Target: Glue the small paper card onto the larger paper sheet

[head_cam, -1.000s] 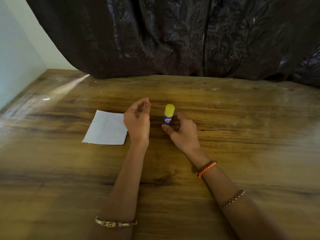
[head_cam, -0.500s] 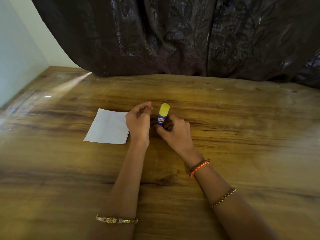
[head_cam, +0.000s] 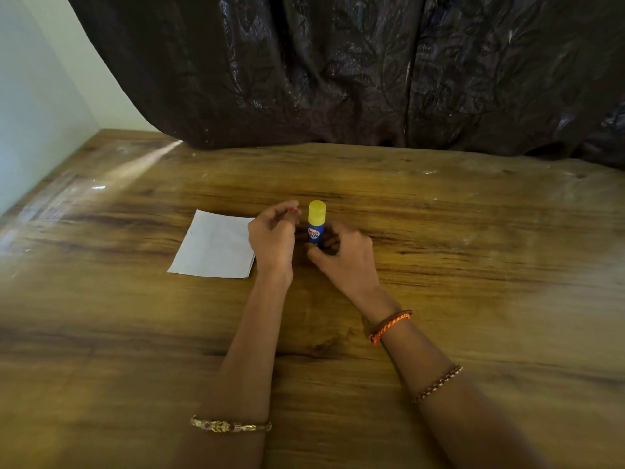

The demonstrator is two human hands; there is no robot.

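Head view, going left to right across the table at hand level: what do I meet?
White paper → left hand → glue stick, yellow cap on → right hand, gripping the stick's base.

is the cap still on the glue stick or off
On. The yellow cap sits on top of the upright glue stick, which the right hand grips near its base.

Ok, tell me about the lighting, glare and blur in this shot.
Head view: a pale streak of glare crosses the wooden table at far left; the dark curtain glints in patches; wide-angle distortion bows the table's far edge; the edges look soft, while the glue stick, gripped by the right hand, and the white paper stay fairly sharp.
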